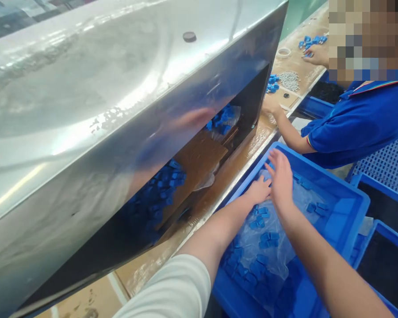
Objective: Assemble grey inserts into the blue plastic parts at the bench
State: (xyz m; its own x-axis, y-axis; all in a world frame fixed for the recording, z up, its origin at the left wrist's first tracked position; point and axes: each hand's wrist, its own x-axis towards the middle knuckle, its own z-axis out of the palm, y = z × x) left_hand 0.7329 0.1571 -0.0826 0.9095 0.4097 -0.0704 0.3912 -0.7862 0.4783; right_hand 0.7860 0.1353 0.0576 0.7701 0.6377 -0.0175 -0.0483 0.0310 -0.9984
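Observation:
Both my hands reach over a blue plastic crate (pixel 346 187). My left hand (pixel 260 190) is near the crate's far left side, above a clear plastic bag (pixel 285 238), its fingers slightly apart and partly hidden by the other hand. Close beside it, my right hand (pixel 281 179) is raised with the fingers stretched out, holding nothing I can see. Small blue plastic parts (pixel 268 240) lie scattered on the bag, and more are heaped toward the crate's near left corner. Whether my left fingertips touch the bag is unclear.
A large shiny metal housing (pixel 126 88) stands left, blue parts (pixel 166 185) showing in its dark opening. A co-worker in a blue shirt (pixel 368 115) handles blue parts at the bench (pixel 305 26), near grey pieces (pixel 289 81) and a tape roll (pixel 283 52). More crates (pixel 380 227) stand right.

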